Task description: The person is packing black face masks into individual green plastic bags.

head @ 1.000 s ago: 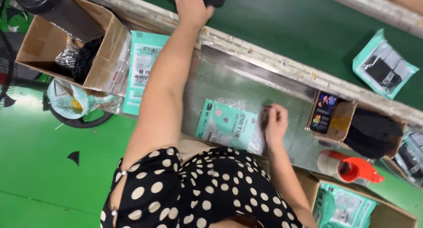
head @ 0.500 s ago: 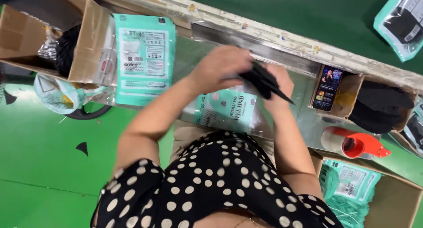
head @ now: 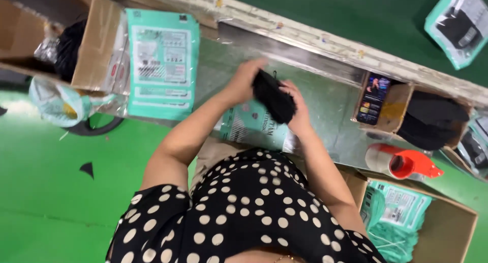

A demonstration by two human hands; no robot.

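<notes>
Head view, looking down over a polka-dot top [head: 244, 212] at a metal bench [head: 330, 105]. Left hand [head: 243, 82] and right hand [head: 300, 108] both grip a black cloth bundle [head: 274, 97], fingers curled around it, held just above a teal pouch [head: 254, 125] lying flat on the bench near the body. Bundle is between the two hands, left on its upper end, right along its lower side; looks like folded fabric, hard to tell exactly. Left of the hands, a stack of teal mailers [head: 161, 62] lies on the bench beside an open carton [head: 61, 39] with dark items inside. A crumpled teal bag [head: 58, 103] hangs below that carton. Right of the hands, a phone [head: 373, 97] stands in a small cardboard tray [head: 399, 108], next to more black cloth [head: 429, 118]. Tape dispenser [head: 404, 164], red, sits near the bench edge. Lower right, a box [head: 447, 222] holds teal packs. Another teal pack [head: 457, 24] lies on the green belt [head: 356, 13] beyond.
</notes>
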